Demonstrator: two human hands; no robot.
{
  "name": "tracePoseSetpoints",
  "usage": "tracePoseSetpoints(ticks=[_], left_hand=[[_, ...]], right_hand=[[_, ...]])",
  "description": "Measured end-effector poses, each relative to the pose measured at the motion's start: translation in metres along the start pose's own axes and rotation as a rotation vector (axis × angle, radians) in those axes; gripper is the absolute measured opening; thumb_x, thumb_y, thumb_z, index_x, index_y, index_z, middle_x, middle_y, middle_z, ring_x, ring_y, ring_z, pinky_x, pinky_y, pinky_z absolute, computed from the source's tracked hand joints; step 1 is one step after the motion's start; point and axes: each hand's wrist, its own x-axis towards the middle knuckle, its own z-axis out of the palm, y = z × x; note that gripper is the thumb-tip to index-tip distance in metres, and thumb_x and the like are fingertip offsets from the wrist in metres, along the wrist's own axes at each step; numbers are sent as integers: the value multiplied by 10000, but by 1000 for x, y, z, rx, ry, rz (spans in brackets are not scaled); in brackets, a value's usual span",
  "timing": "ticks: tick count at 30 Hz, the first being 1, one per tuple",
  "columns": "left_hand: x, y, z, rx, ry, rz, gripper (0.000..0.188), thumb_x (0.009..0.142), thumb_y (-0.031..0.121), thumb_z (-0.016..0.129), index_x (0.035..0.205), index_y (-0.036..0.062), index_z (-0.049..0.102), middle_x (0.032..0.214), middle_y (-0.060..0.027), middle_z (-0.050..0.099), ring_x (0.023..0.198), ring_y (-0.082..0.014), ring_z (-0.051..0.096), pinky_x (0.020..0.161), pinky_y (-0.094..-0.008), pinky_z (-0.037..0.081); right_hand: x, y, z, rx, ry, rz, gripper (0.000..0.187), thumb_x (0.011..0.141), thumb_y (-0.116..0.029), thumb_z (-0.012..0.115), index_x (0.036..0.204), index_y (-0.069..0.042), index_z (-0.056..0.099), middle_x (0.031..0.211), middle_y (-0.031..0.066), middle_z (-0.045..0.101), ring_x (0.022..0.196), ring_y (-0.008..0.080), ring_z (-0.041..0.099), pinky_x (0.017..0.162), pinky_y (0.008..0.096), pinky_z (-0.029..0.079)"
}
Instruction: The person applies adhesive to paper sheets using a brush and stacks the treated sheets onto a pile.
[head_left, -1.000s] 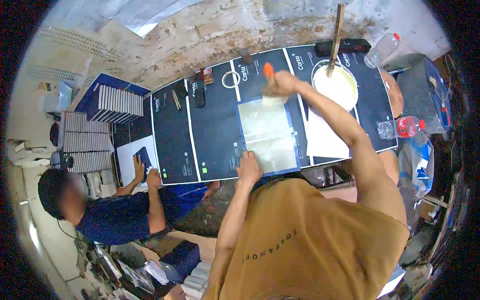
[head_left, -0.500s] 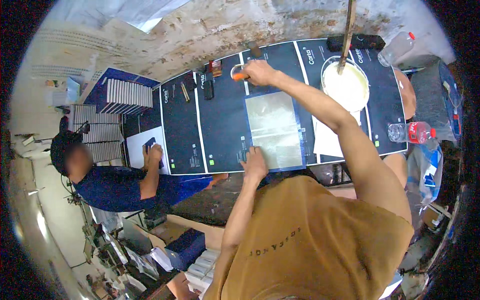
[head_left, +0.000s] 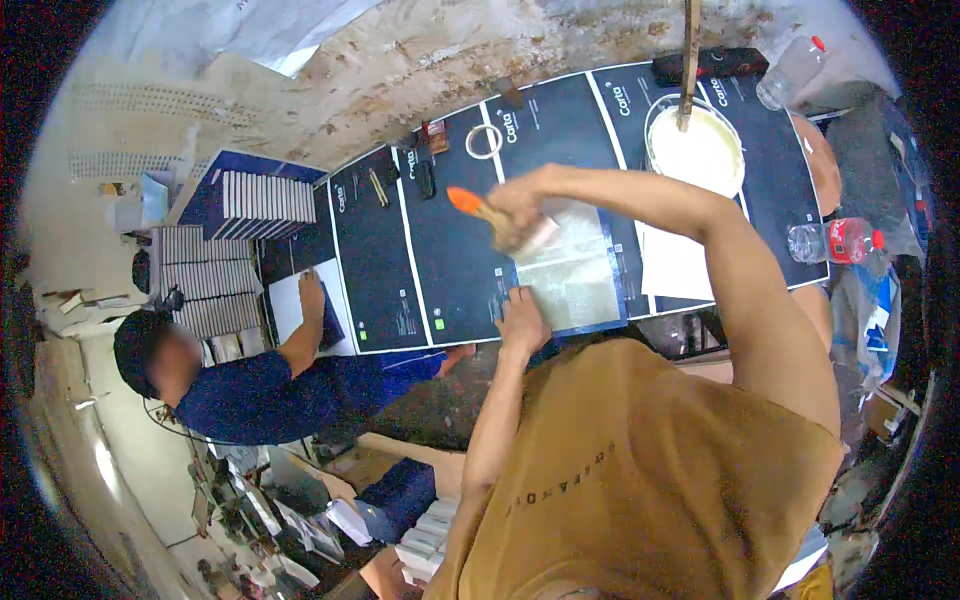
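Note:
My right hand [head_left: 518, 212] is closed around a brush with an orange-tipped handle [head_left: 465, 200]. Its pale bristle end rests over the far part of a wet-looking, light grey sheet with a blue border [head_left: 570, 290]. At the sheet's near left edge lies my left hand [head_left: 524, 322], fingers stretched out and holding no object. A white sheet of paper [head_left: 675, 264] is to the right of the bordered sheet. Beyond it stands a bucket of creamy white paste [head_left: 695, 150], a wooden stick [head_left: 690, 60] upright in it.
A ring-shaped roll [head_left: 484, 142], a black tool [head_left: 427, 180] and thin sticks [head_left: 378, 187] lie on the dark printed table covering [head_left: 450, 260]. Plastic bottles [head_left: 850, 241] are at the right. A co-worker [head_left: 260, 390] works on the left near stacked books [head_left: 262, 198].
My right hand has come nearer with the brush, from beside the ring-shaped roll onto the bordered sheet. My left hand stays at the sheet's edge. The whole view has shifted slightly.

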Motion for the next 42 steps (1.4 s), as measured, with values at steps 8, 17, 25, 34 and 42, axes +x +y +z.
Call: tracePoseSetpoints(ticks=[8, 17, 25, 34, 42], left_hand=[[-3, 0, -14, 55, -61, 78, 694, 790, 191, 755, 1346, -8, 391, 1346, -174, 442, 1271, -398, 475, 1024, -650, 416], [2, -33, 0, 79, 15, 268, 780, 771, 339, 821, 1355, 42, 399, 1345, -164, 445, 1262, -396, 488, 979, -657, 430], [0, -30, -12, 14, -50, 259, 786, 779, 308, 810, 1372, 6, 390, 1391, -178, 415, 1295, -400, 456, 1041, -672, 375], [3, -48, 10, 25, 95, 315, 783, 767, 366, 818, 1341, 23, 411, 1325, -158, 449, 1244, -399, 504, 983, -659, 423], [2, -41, -2, 0, 11, 291, 814, 761, 359, 825, 1379, 33, 407, 1386, -149, 432, 1287, -377, 473, 1009, -655, 405]], right_hand=[[-39, -17, 35, -145, 834, 287, 287, 848, -362, 698, 979, -110, 741, 891, 205, 727, 818, 408, 706, 725, 498, 568], [-137, -62, 31, -146, 148, 678, 368, 845, -394, 703, 898, -30, 700, 827, 228, 708, 791, 438, 691, 692, 524, 544], [-68, -75, 40, -57, 378, 489, 374, 847, -416, 685, 798, -46, 711, 756, 216, 688, 727, 415, 678, 675, 519, 537], [-128, -75, 26, -301, 17, 850, 412, 734, -405, 781, 828, -10, 714, 830, 209, 726, 784, 377, 722, 705, 486, 582], [-52, -30, 95, 7, 1170, 728, 486, 819, -526, 703, 919, -52, 741, 759, 215, 701, 738, 389, 707, 684, 477, 570]])
